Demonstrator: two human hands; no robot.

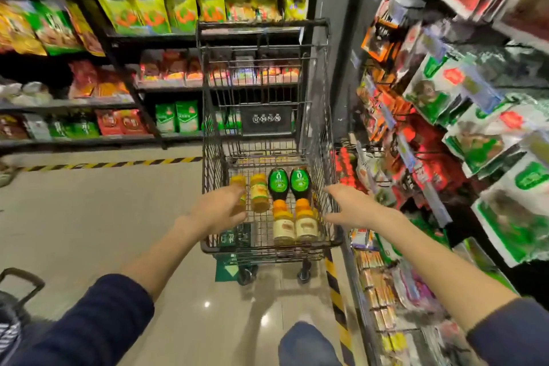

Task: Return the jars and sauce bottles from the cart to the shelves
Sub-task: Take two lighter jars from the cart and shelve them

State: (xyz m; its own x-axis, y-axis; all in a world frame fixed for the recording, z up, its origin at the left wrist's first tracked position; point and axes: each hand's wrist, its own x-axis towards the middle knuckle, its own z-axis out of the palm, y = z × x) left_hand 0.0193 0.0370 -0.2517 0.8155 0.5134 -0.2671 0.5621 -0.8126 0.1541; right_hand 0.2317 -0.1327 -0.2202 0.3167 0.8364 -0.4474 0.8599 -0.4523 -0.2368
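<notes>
A black wire shopping cart (322, 116) stands ahead of me in the aisle. On its floor lie two dark sauce bottles with green labels (278, 183) (300, 181), two yellow jars (259, 193) (239, 187) and two pale jars with orange lids (283, 224) (306, 221). My left hand (219, 209) reaches over the near left rim, fingers spread, right in front of the leftmost yellow jar and partly hiding it. My right hand (353, 206) hovers open at the near right corner of the cart, holding nothing.
Shelves of snack bags (154, 3) line the far side. A rack of hanging packets (475, 116) crowds the right, close to the cart. Yellow-black tape (118, 164) marks the floor. A dark bag with a handle (17, 285) sits at lower left.
</notes>
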